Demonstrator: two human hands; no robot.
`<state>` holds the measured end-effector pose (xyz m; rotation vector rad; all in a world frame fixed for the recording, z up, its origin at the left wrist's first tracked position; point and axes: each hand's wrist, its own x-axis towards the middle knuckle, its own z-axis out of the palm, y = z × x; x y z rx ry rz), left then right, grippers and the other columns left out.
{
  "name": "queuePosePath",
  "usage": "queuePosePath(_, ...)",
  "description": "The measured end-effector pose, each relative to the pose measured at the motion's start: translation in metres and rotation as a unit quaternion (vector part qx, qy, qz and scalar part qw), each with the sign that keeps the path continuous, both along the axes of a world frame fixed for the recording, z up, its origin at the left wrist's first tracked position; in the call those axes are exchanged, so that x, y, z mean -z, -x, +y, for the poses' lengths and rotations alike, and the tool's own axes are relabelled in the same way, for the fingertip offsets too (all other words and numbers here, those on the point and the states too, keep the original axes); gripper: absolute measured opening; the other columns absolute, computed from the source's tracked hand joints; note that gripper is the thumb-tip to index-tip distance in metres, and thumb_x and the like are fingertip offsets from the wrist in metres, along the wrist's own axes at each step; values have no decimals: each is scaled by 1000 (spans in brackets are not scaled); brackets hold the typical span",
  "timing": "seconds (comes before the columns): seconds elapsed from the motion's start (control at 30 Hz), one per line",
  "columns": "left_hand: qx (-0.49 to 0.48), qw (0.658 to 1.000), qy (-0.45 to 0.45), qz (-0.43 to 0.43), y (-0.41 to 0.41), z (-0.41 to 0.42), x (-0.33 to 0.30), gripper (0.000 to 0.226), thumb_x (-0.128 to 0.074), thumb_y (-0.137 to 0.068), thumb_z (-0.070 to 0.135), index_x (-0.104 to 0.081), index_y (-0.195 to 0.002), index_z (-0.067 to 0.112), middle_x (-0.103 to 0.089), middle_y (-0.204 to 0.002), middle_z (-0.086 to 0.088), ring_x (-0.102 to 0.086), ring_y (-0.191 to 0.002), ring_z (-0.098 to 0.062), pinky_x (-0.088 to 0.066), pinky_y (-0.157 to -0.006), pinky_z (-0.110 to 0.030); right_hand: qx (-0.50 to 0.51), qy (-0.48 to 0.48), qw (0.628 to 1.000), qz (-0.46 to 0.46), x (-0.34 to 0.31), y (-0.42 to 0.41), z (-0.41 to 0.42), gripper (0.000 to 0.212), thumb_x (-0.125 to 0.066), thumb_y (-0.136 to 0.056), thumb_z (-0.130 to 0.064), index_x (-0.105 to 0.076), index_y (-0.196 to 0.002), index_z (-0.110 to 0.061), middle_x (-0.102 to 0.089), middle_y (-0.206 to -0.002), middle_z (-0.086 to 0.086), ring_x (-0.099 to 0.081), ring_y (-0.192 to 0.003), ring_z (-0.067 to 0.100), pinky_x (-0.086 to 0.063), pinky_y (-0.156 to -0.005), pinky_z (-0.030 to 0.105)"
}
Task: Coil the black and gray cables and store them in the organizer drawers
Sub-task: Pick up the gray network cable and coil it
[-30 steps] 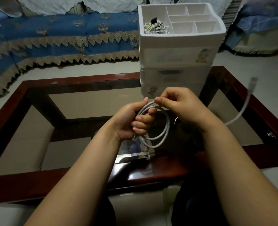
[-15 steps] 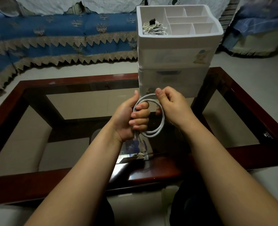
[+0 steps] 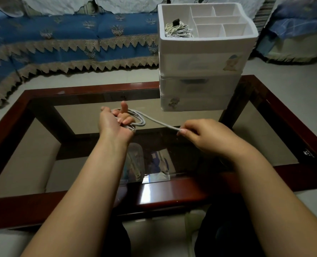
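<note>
Glass-topped, the desk (image 3: 42, 101) is carrying the white organizer (image 3: 200, 58) at its far edge. Both hands have dropped and spread apart: left hand (image 3: 113, 123) fingers are curling round the gray cable (image 3: 139, 119) coil, right hand (image 3: 206, 134) is pinching its tail taut over open glass.

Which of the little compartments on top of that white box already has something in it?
The big left compartment of the organizer: a coiled bundle of cables lies in it. The smaller ones to its right look empty.

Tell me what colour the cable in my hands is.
Light gray cable, clearest in the head view.
</note>
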<state>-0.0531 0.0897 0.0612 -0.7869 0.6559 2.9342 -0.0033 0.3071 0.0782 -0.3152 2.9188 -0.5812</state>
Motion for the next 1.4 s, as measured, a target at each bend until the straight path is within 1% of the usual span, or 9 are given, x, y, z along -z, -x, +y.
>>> queuePosePath(0.1,57,992,104,38,-3,8,-1,52,-31,-100,48,-42,-62,15,-71,-80,-8,-30,-39,-5,-25,-36,-16,-56,-40,996,-56,-2,-8,-15,23,-45,-97,-39,-64,-109,-34,-65,-103,-5,-58,-96,16,-49,-88,44)
queuePosePath(0.2,166,959,217,77,-4,19,-1,52,-25,-102,49,-43,-66,15,-71,-76,-7,-32,-37,-4,-27,-33,-15,-98,-35,992,-71,-9,-15,-29,22,-46,-96,-42,-66,-97,-32,-64,-88,-7,-58,-82,13,-51,-80,40)
queuePosePath(0.43,413,757,495,108,-28,43,-8,57,-28,-102,46,-62,-89,3,-64,-72,-13,-63,-67,-23,-51,-63,-33,-140,49,989,-7,-20,-8,-39,26,-59,-85,-52,-71,-82,-29,-63,-73,-10,-56,-70,3,-40,-59,26)
queuePosePath(0.6,447,801,387,89,-29,47,-8,43,-35,-102,28,-52,-68,9,-43,-38,0,-39,-29,-9,-30,-30,-17,-51,36,992,113,-18,-1,-38,46,-64,-66,-70,-53,-76,-27,-59,-76,-9,-53,-71,9,-39,-59,28)
queuePosePath(0.9,515,843,140,70,-18,40,0,47,-43,-91,38,-46,-47,21,-33,-40,7,-25,-26,-2,-14,-30,-13,-2,260,963,64,7,17,-26,26,-68,-83,-38,-51,-73,-20,-47,-102,-3,-46,-103,10,-37,-81,18)
queuePosePath(1.03,510,849,115,76,-20,40,-2,40,-48,-86,34,-49,-49,20,-33,-39,8,-26,-26,-2,-14,-31,-13,1,325,945,40,12,16,-25,39,-66,-84,-40,-46,-114,-26,-42,-125,-3,-43,-117,6,-40,-93,23)
queuePosePath(1.13,479,860,159,80,-23,42,-2,41,-49,-89,34,-49,-50,20,-31,-40,8,-25,-27,-2,-13,-31,-14,3,343,936,-73,10,18,-20,53,-61,-86,-46,-39,-133,-33,-51,-130,-3,-52,-112,5,-48,-90,29)
queuePosePath(1.27,411,826,375,89,-26,50,-3,45,-43,-98,42,-58,-63,18,-37,-47,8,-30,-37,-4,-20,-38,-16,36,444,887,-125,16,18,-24,29,-50,-95,-38,-55,-90,-10,-58,-68,3,-54,-47,9,-55,-54,32)
queuePosePath(1.4,347,761,535,121,-27,56,-2,41,-40,-100,46,-64,-89,14,-53,-49,11,-47,-39,-1,-34,-42,-17,138,416,897,-48,28,29,-34,34,-46,-95,-44,-43,-81,-13,-45,-57,7,-47,-38,9,-48,-38,25)
